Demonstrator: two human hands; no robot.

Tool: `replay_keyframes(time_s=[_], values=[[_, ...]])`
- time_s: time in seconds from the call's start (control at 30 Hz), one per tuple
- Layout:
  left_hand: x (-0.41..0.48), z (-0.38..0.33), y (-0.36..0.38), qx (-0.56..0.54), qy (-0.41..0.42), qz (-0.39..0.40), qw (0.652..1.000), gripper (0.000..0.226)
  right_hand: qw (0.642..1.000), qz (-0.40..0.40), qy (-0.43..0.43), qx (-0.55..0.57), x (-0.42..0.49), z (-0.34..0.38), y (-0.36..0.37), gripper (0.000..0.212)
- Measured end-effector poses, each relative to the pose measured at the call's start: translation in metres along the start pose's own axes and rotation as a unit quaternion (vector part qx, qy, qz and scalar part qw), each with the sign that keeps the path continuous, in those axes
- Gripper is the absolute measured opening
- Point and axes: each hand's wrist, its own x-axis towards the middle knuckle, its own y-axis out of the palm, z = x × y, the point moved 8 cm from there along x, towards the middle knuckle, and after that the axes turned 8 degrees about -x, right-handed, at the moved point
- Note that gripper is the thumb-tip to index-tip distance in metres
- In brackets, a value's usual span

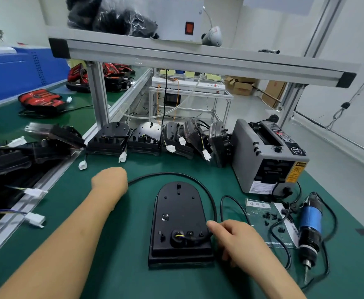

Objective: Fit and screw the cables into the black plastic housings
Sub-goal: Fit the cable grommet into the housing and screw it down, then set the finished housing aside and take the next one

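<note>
The right hand (235,238) curls its fingers around the black cable (170,173) at the black housing's (177,210) lower right edge, while the left hand (109,180), up-left of the housing, folds away with its grip hidden, and the clear bag (256,214) to the housing's right carries small black parts (267,216).

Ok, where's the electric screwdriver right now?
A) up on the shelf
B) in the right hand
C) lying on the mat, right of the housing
C: the electric screwdriver lies on the green mat, to the right of the housing.

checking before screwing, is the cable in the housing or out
In: the cable ends in the round port at the housing near end, yellow wire showing.
</note>
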Motion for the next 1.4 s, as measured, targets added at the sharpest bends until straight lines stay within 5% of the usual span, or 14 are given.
replay_keyframes(time_s=[0.07,0.13,0.2,0.37,0.5,0.73,0.8,1.07,1.2,1.3,1.4], values=[[-0.015,-0.003,0.010,-0.155,0.008,0.097,0.983,0.010,1.000,-0.004,-0.003,-0.011,0.001,0.006,0.000,0.054],[-0.042,-0.012,0.023,-0.311,0.015,0.194,0.930,0.021,1.000,-0.006,-0.005,-0.027,0.001,0.011,0.000,0.065],[-0.071,-0.021,0.032,-0.381,0.028,0.229,0.895,0.024,0.999,0.004,-0.001,-0.051,0.001,0.015,0.004,0.073],[-0.123,-0.030,0.036,-0.317,0.119,0.121,0.933,0.032,0.995,0.015,-0.017,-0.099,0.003,0.023,0.010,0.060],[-0.157,-0.035,0.042,-0.417,0.098,0.136,0.893,0.035,0.993,0.023,-0.021,-0.111,0.006,0.030,0.013,0.050],[-0.173,-0.033,0.058,-0.725,-0.033,0.150,0.671,0.051,0.991,0.048,-0.045,-0.115,0.018,0.037,0.014,0.034],[-0.177,-0.035,0.060,-0.751,-0.042,0.159,0.640,0.056,0.993,0.052,-0.050,-0.097,0.023,0.040,0.012,0.030],[-0.173,-0.031,0.060,-0.809,-0.147,0.046,0.567,0.059,0.976,0.060,-0.133,-0.161,0.040,0.075,0.013,0.028],[-0.168,-0.025,0.040,-0.890,-0.163,0.009,0.426,0.054,0.990,0.017,-0.136,0.023,0.047,0.110,0.004,0.036],[-0.150,-0.011,0.005,-0.905,-0.093,-0.075,0.407,0.049,0.973,0.005,-0.177,0.145,0.044,0.145,-0.001,0.028],[-0.124,0.019,-0.049,-0.884,-0.028,-0.188,0.427,0.049,0.959,-0.007,-0.213,0.185,0.041,0.161,0.006,0.027]])
